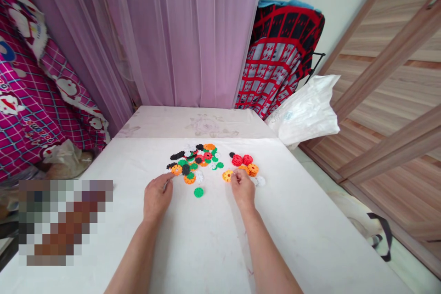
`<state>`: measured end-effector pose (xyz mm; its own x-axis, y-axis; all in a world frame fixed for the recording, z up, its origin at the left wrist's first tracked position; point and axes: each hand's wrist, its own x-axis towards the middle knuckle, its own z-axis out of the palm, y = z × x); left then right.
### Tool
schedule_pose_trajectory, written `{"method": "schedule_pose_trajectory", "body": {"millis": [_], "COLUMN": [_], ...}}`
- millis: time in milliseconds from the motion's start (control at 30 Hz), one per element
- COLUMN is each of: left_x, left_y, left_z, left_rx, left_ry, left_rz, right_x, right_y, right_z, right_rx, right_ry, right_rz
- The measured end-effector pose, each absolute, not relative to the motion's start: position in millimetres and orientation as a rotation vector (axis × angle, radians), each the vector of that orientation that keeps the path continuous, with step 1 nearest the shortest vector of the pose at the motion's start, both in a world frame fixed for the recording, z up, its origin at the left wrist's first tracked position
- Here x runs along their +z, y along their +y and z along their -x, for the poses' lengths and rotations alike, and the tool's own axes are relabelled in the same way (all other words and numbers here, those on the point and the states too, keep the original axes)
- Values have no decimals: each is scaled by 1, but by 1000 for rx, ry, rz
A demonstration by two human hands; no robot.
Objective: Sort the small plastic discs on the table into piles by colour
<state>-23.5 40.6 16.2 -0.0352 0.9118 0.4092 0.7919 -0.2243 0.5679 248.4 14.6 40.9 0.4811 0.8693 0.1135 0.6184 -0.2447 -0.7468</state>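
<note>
My left hand [158,196] rests at the left edge of a mixed pile of notched plastic snowflake discs. Its index fingertip touches an orange disc [176,170], and the thumb sits a little apart from that finger. Closed in a pinch, my right hand [243,189] holds the edge of a yellow-orange disc [227,175]. Just beyond it are stacked red discs [237,160] and orange discs [253,170]. White discs [261,181] lie to its right, partly behind the hand. A single green disc [199,192] lies between my hands.
The discs lie on a white cloth-covered table [203,248]. A white plastic bag [306,110] stands at the far right corner. Purple curtains [186,32] hang behind, a checked pink cloth [44,78] at left. Wooden cabinet doors [389,92] line the right. A blurred patch covers the lower left.
</note>
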Motion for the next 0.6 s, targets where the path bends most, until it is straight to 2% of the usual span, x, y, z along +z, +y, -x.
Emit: {"method": "schedule_pose_trajectory", "body": {"millis": [333,600], "left_x": [17,17], "left_y": [41,41], "left_z": [24,24], "left_rx": [1099,1111], "left_ry": [1843,1825], "left_rz": [-2057,-2056], "right_x": [38,40], "right_y": [9,7], "right_z": [-248,-241], "right_rx": [131,102], "right_ry": [-1430,-1602], "right_rz": [2153,2212]}}
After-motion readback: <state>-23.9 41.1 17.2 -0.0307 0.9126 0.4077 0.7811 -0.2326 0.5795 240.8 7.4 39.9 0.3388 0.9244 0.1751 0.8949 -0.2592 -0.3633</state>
